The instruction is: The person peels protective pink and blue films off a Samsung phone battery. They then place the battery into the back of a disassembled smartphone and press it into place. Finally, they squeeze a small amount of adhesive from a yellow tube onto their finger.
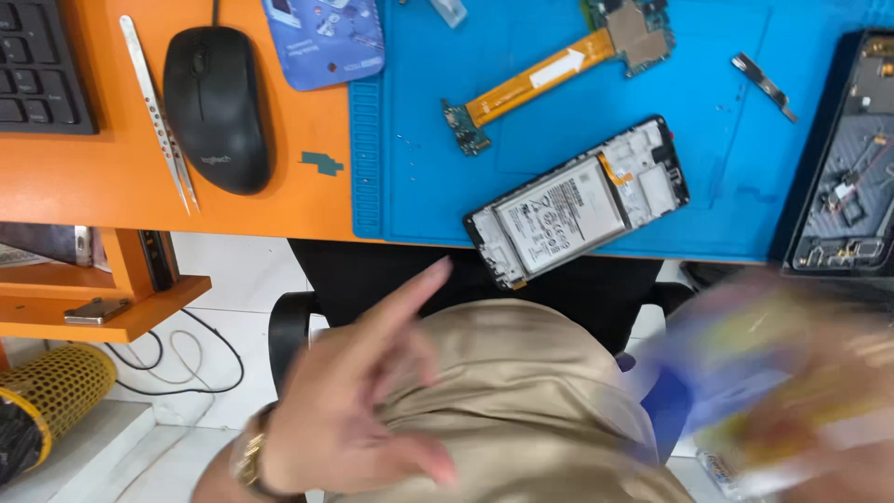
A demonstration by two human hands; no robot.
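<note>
hovering over the lap in tan trousers, the left hand (358, 410) was spread loose with the forefinger stretched up toward the bench (112, 177) edge, holding nothing and touching nothing; a gold wristwatch (248, 458) sat on its wrist. the right hand (819, 410) was a smear of motion at the lower right, and it seemed to be wrapped around a blurred blue and yellow packet (745, 373), though how the fingers lay i could not tell. nearest the forefinger, the opened phone (577, 200) lay tilted at the near edge of the blue work mat (708, 149), its back off and its pale battery showing, one corner hanging just past the mat's edge. farther back on the mat lay an orange flex cable (535, 84) with small green circuit boards at both ends, and to the right a little metal bracket (764, 86). a dark phone back frame (847, 168) rested at the mat's right side. on the orange bench to the left of the mat were a black mouse (216, 107), steel tweezers (158, 112) just beside it, and a corner of a black keyboard (42, 65). below the bench a yellow mesh roll (56, 396) lay on the floor.
</note>
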